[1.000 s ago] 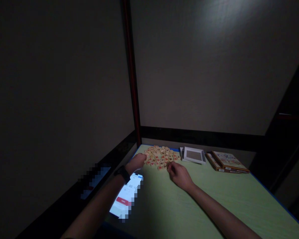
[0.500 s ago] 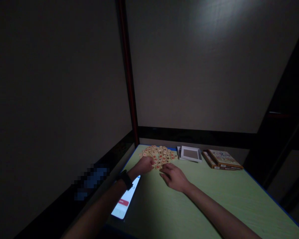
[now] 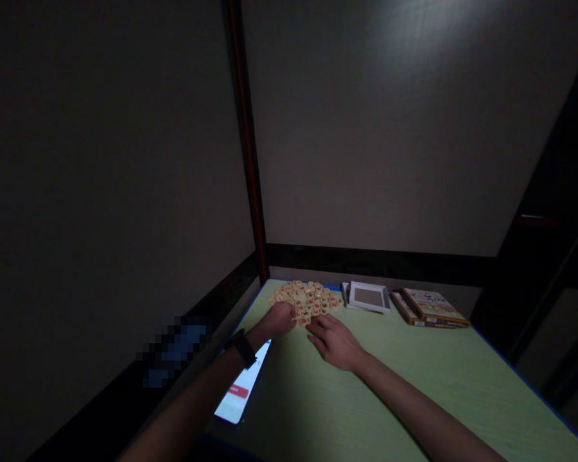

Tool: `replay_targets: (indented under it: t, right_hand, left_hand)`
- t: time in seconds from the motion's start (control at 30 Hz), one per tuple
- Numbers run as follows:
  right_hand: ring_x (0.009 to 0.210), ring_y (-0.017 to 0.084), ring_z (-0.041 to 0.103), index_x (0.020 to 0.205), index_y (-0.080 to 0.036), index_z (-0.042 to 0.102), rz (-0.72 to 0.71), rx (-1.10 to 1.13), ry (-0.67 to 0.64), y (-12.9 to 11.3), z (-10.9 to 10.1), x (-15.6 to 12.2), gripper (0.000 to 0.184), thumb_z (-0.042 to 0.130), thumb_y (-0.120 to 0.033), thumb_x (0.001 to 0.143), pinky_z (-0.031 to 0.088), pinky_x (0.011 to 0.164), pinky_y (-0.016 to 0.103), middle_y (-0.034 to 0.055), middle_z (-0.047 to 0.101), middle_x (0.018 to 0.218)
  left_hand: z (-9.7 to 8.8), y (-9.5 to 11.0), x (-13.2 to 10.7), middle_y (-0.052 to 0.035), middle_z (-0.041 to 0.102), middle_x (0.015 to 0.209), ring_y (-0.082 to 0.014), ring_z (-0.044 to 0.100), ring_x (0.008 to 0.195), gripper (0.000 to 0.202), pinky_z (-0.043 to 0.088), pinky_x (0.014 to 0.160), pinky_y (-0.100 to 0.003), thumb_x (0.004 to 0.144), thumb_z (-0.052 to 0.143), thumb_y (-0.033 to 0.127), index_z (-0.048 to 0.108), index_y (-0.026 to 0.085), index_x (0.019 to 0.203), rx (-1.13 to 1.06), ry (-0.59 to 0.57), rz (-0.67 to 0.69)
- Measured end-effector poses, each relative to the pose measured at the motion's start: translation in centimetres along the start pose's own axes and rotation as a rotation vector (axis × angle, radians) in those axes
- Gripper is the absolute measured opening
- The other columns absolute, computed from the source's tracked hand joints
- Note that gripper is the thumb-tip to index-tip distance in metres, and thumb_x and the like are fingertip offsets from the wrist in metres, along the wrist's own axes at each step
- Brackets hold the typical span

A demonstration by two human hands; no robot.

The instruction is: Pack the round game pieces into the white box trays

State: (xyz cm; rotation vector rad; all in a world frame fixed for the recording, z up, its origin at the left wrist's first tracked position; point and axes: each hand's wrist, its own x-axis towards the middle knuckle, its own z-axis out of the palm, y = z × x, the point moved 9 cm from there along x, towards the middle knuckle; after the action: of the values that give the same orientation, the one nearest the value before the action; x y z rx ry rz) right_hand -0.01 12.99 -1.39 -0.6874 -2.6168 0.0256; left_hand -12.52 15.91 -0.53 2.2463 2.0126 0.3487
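A heap of several round wooden game pieces (image 3: 308,296) with red and dark marks lies at the far left of a green table (image 3: 414,385). My left hand (image 3: 278,319), a black watch on its wrist, is curled at the heap's near edge, fingers bent onto the pieces. My right hand (image 3: 334,340) rests palm down just right of it, fingers stretched toward the heap's near side. What the left fingers hold is hidden.
A lit phone (image 3: 243,389) lies at the table's left edge under my left forearm. A white shallow box (image 3: 368,297) and a flat orange game box (image 3: 431,307) sit at the far edge. Dark walls close in on the left and behind.
The camera shifted a little. My left hand curled and drew in at the heap's near edge; my right hand opened flat and slid left toward the pieces.
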Motion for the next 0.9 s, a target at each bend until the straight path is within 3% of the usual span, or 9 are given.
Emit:
replay_targets:
  t: [0.17, 0.43, 0.9]
  right_hand:
    - [0.099, 0.023, 0.054, 0.115, -0.02, 0.067, -0.005, -0.004, -0.008, 0.0, 0.1, 0.0, 0.029, 0.045, -0.029, 0.098, 0.043, 0.092, 0.037, 0.0093, 0.061, 0.106]
    - [0.097, 0.023, 0.055, 0.11, -0.02, 0.069, 0.046, 0.019, 0.021, 0.8, 0.3, 0.0, 0.028, 0.045, -0.028, 0.097, 0.044, 0.09, 0.036, 0.0088, 0.061, 0.1]
    - [0.097, 0.023, 0.056, 0.099, -0.019, 0.068, 0.079, 0.01, 0.052, 1.2, 0.3, -0.1, 0.022, 0.048, -0.026, 0.096, 0.045, 0.089, 0.035, 0.0087, 0.063, 0.101]
  left_hand:
    - [-0.4, -0.8, -0.2, -0.0083, 0.07, 0.096, -0.0222, 0.063, 0.096, 0.016, 0.045, 0.085, -0.029, 0.074, 0.059, 0.012, 0.067, 0.015, 0.088, 0.027, 0.017, -0.013]
    - [0.1, -1.0, -0.3, -0.0095, 0.067, 0.103, -0.0266, 0.061, 0.101, 0.032, 0.046, 0.086, -0.032, 0.07, 0.075, 0.032, 0.06, 0.017, 0.094, 0.057, 0.025, -0.047]
    - [0.4, -0.4, -0.1, -0.0089, 0.066, 0.098, -0.0242, 0.06, 0.099, 0.016, 0.045, 0.086, -0.032, 0.081, 0.064, 0.03, 0.059, 0.018, 0.09, 0.067, 0.038, -0.024]
